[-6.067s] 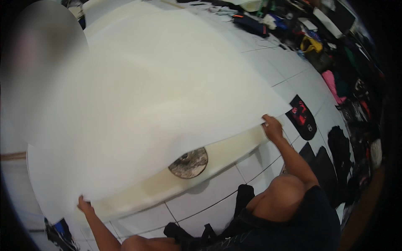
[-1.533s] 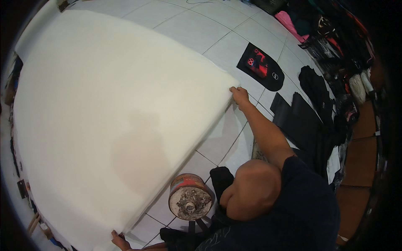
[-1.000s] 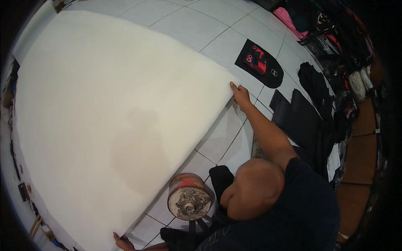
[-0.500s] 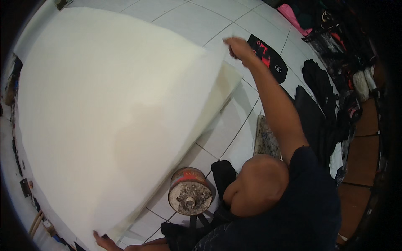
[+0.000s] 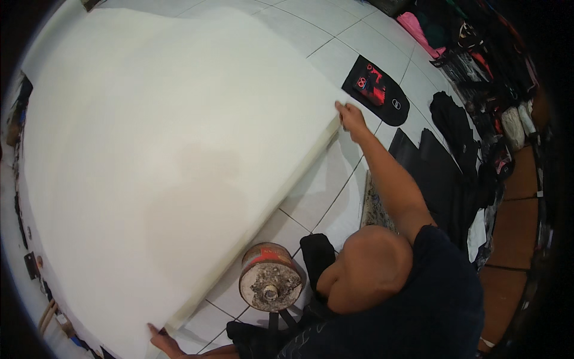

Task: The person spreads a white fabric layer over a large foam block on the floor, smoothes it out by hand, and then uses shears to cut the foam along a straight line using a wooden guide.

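Note:
A broad white sheet (image 5: 179,96) spreads over the left and middle of the view, its near edge running slantwise between my hands. A cream layer (image 5: 287,186) shows as a narrow strip under that edge. My right hand (image 5: 353,119), arm stretched far out, is closed with thumb and fingers on the sheet's far right corner. Near the bottom left, my left hand (image 5: 164,342) grips the near corner, its forefinger lying on top of the sheet. A faint shadow falls across the white surface.
A rusty, crusted can (image 5: 271,280) stands close to the near edge. Beyond my right hand lies a black cut piece with red print (image 5: 379,93). Black fabric pieces (image 5: 433,167) and a speckled slab (image 5: 376,206) lie to the right, with brown panels (image 5: 511,221) along the side.
My right hand has come down toward me with the sheet's corner, covering much of the cream layer that showed beneath. My left hand has shifted slightly right; the sheet now ripples at its far edge.

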The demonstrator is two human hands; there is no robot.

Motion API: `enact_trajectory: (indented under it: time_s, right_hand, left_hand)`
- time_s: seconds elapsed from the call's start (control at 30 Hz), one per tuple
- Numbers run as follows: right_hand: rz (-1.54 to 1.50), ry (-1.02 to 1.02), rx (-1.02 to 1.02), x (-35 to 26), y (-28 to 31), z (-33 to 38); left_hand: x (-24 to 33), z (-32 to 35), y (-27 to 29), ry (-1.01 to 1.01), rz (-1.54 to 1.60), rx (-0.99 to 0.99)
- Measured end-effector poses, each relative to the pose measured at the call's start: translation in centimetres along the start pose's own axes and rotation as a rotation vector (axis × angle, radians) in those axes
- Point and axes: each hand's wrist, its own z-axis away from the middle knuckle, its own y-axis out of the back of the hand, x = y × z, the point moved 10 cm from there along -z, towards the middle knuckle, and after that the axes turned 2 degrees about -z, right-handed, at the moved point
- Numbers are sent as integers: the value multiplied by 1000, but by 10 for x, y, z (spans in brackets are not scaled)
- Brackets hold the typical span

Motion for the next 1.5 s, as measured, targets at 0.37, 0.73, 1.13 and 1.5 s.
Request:
enact_trajectory:
  time_s: [0.37,0.73,1.13,1.5]
  right_hand:
    - [-85,-165,48,67,2,8]
    - [372,33,225,26,20,26]
    - [803,571,-36,3,-45,17]
    - [1099,522,-83,10,-33,15]
  left_hand:
    - [-48,5,-1,172,71,-139]
    - [-41,19,5,199,94,-52]
    - [-39,8,25,92,91,160]
    - [-53,5,27,100,218,167]
